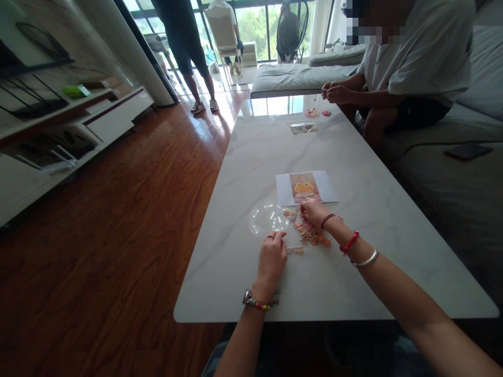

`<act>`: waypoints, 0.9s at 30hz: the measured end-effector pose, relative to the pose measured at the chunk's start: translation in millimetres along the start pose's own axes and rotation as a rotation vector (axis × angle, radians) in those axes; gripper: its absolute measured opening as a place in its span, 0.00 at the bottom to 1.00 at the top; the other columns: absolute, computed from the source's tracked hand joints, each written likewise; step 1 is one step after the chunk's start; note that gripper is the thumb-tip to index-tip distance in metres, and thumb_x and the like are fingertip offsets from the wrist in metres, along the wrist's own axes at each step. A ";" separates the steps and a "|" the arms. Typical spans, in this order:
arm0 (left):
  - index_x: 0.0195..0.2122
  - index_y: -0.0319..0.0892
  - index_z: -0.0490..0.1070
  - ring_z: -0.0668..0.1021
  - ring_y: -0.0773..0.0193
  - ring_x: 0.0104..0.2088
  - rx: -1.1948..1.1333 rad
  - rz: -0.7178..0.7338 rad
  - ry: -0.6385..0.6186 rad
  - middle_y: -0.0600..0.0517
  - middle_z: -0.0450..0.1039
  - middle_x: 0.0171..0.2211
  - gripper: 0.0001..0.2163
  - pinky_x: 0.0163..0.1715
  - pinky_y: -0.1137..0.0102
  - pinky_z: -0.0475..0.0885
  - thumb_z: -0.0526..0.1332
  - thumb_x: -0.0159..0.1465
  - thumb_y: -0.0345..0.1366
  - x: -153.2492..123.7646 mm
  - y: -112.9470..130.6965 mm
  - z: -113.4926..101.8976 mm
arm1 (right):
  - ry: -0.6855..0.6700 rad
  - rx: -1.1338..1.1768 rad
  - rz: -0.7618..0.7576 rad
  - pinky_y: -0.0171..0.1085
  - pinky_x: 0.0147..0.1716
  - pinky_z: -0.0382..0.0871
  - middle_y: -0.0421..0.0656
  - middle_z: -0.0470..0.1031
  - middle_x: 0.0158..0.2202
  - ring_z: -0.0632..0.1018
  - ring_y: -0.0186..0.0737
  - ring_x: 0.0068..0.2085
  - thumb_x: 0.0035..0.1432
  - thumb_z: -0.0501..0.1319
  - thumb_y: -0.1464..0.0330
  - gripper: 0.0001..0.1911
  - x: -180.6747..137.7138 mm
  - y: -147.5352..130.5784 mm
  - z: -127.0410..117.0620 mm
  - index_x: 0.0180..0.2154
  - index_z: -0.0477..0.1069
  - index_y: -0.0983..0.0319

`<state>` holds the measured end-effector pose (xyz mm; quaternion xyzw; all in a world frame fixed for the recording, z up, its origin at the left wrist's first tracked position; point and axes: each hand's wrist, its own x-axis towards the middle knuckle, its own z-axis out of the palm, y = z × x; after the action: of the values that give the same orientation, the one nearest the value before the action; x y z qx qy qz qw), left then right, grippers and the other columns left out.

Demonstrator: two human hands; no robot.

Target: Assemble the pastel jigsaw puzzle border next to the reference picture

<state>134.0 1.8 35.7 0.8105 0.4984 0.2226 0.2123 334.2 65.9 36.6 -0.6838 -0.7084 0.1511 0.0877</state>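
Note:
Small orange and pink jigsaw pieces [313,233] lie in a loose heap on the white marble-patterned table [220,251]. My right hand [314,212] is at the far side of the heap, its fingers bent closed and their tips pointing down; whatever they pinch is too small to make out. My left hand [272,257] rests on the table left of the heap, fingers curled. Against its right side lies a short row of pieces [295,251]; I cannot tell whether the fingers grip it. Just beyond the heap lies a paper sheet [327,187] with a printed picture [304,187] of an orange figure.
A flat packet [304,128] and another small group of pieces [312,112] are at the table's far end. A seated person [424,63] holds both hands over that corner. Another person [184,47] stands on the wooden floor [129,251]. A sofa [432,178] runs along the right.

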 end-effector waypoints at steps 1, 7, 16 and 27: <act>0.40 0.40 0.67 0.72 0.64 0.38 0.004 0.003 0.003 0.48 0.69 0.38 0.12 0.41 0.67 0.67 0.49 0.58 0.25 -1.3 -0.6 -0.7 | -0.007 -0.002 0.010 0.31 0.33 0.62 0.47 0.72 0.32 0.73 0.37 0.34 0.43 0.60 0.77 0.05 1.0 -0.6 2.3 0.26 0.72 0.65; 0.40 0.41 0.67 0.72 0.64 0.39 0.023 0.069 -0.055 0.49 0.69 0.37 0.12 0.40 0.68 0.68 0.50 0.58 0.24 -13.2 6.7 -0.8 | -0.024 0.030 0.085 0.31 0.29 0.62 0.47 0.75 0.30 0.73 0.38 0.32 0.40 0.61 0.78 0.09 8.9 -3.9 0.3 0.29 0.73 0.66; 0.42 0.42 0.67 0.72 0.63 0.42 0.162 0.258 -0.168 0.47 0.70 0.42 0.13 0.41 0.67 0.67 0.50 0.58 0.25 -34.4 24.7 5.4 | -0.013 0.451 0.096 0.29 0.25 0.64 0.40 0.76 0.25 0.74 0.33 0.27 0.47 0.59 0.67 0.06 -77.3 -12.7 -11.1 0.26 0.73 0.62; 0.47 0.43 0.64 0.67 0.61 0.51 0.250 0.274 -0.161 0.48 0.66 0.49 0.16 0.49 0.64 0.62 0.48 0.59 0.24 -45.9 23.5 4.6 | -0.031 0.417 0.164 0.30 0.29 0.64 0.40 0.76 0.26 0.74 0.33 0.28 0.45 0.58 0.72 0.05 -111.2 -30.1 16.0 0.25 0.73 0.61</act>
<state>134.9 -49.8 38.5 0.9061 0.3884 0.1202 0.1171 306.0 -46.9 40.8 -0.7036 -0.6053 0.3114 0.2039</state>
